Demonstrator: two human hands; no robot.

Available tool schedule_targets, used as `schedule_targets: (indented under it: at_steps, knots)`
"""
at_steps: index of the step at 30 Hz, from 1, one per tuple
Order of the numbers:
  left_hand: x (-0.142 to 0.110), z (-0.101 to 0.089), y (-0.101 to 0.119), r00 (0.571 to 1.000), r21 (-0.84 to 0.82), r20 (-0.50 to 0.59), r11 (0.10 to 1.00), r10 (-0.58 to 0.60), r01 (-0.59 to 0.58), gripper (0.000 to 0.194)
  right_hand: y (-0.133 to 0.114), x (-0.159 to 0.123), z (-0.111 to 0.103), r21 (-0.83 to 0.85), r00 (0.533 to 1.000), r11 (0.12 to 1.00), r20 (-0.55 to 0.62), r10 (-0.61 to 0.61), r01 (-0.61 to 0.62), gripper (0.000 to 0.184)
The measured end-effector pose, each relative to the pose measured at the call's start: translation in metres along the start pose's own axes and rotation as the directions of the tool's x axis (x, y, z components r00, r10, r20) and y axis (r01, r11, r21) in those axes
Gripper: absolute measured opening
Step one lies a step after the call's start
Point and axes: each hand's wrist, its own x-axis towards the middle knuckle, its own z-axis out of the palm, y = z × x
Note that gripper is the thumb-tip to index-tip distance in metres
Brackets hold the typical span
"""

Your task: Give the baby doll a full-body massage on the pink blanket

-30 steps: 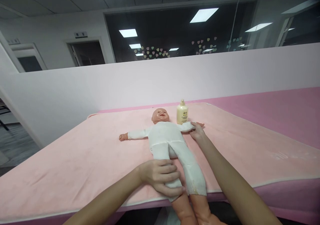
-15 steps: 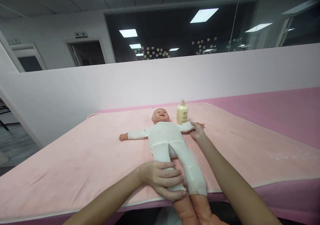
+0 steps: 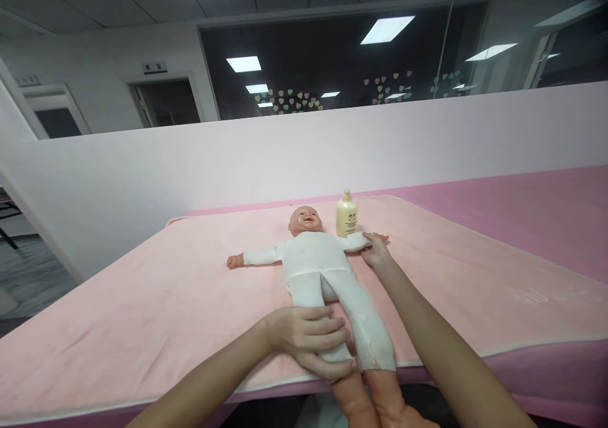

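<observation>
A baby doll (image 3: 316, 257) with a white cloth body lies on its back, arms spread, its head away from me. Its lower legs hang past the near edge of the bed. My left hand (image 3: 311, 339) is wrapped over the doll's leg on the left, fingers curled across the white cloth. With fingers and thumb, my right hand (image 3: 375, 251) grips the doll's arm on the right, close to its small hand. Just beyond that arm stands a pale yellow pump bottle (image 3: 346, 216), upright beside the doll's head. Neither hand touches the bottle.
A peach towel (image 3: 190, 301) with pale edging covers much of the pink bed (image 3: 536, 206). Behind it runs a low white wall (image 3: 285, 156) beneath a dark window (image 3: 327, 61) with heart stickers. Grey floor (image 3: 33, 251) shows at the left.
My hands keep the same holds on the doll's leg and arm. The doll's lower legs have shifted very slightly to the right; the bottle stays in place.
</observation>
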Motion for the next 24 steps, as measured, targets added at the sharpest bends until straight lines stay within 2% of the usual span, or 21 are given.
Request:
schedule_targets:
  at_steps: [4, 10, 15, 21, 24]
  knots:
    - [0.005, -0.002, -0.001, 0.998, 0.007, -0.068, 1.000, 0.004, -0.004, 0.022, -0.003, -0.004, 0.002, 0.027, 0.988, 0.993, -0.101, 0.114, -0.112, 0.013]
    - [0.004, -0.004, -0.001, 0.963, 0.237, -0.205, 0.963, 0.177, -0.126, 0.016, -0.007, -0.011, 0.005, 0.074, 0.979, 0.985, -0.128, 0.161, -0.153, 0.013]
    - [-0.009, 0.005, 0.002, 0.980, 0.208, -0.163, 0.975, 0.115, -0.080, 0.024, -0.006, -0.009, 0.005, 0.077, 0.981, 0.986, -0.115, 0.155, -0.147, 0.013]
    - [-0.014, 0.006, 0.002, 0.976, 0.224, -0.177, 0.970, 0.131, -0.090, 0.029, -0.002, 0.001, 0.000, 0.023, 0.980, 0.988, -0.119, 0.158, -0.156, 0.012]
    - [-0.013, 0.001, -0.002, 0.972, 0.296, -0.191, 0.952, 0.135, -0.075, 0.026, 0.003, 0.004, -0.004, 0.001, 0.995, 0.997, -0.058, 0.077, -0.077, 0.023]
